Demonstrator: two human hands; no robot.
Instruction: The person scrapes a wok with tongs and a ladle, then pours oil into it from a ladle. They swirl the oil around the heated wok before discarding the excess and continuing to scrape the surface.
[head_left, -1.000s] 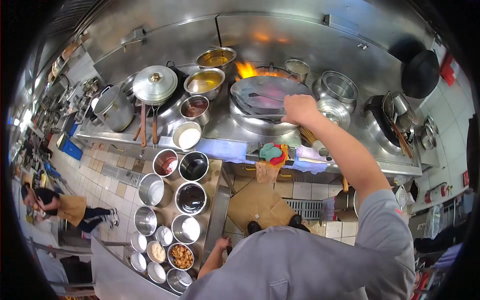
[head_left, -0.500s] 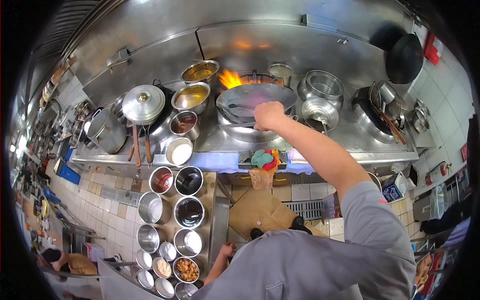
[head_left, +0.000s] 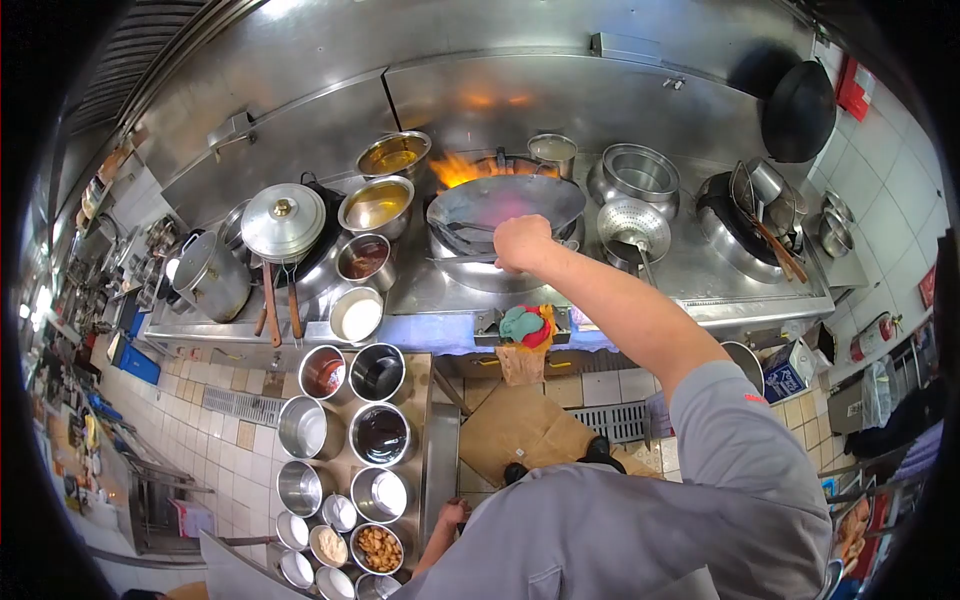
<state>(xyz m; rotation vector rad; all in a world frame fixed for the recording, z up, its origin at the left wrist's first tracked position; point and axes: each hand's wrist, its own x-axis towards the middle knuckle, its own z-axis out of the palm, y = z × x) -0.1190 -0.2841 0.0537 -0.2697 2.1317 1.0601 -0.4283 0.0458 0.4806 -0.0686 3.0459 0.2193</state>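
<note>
My right hand (head_left: 522, 243) is a fist at the near rim of a dark wok (head_left: 530, 200) on the burner, closed around the end of a dark long-handled cooking utensil (head_left: 455, 232) whose far part lies inside the wok. Orange flames (head_left: 460, 170) rise behind the wok's back left rim. What the wok holds is blurred by a pinkish haze. Low down, my left hand (head_left: 455, 512) hangs beside the edge of the side table, its fingers curled in, with nothing showing in it.
Bowls of yellow liquid (head_left: 376, 204) and a pot of brown sauce (head_left: 365, 258) stand left of the wok. To its right sit a perforated strainer (head_left: 634, 228) and steel pots (head_left: 640, 172). Several seasoning containers (head_left: 380, 433) fill the side table. Coloured cloths (head_left: 527, 326) lie at the stove's front.
The flames behind the wok have spread wider along its rim. My right fist stays at the near rim, and the whole view has shifted slightly.
</note>
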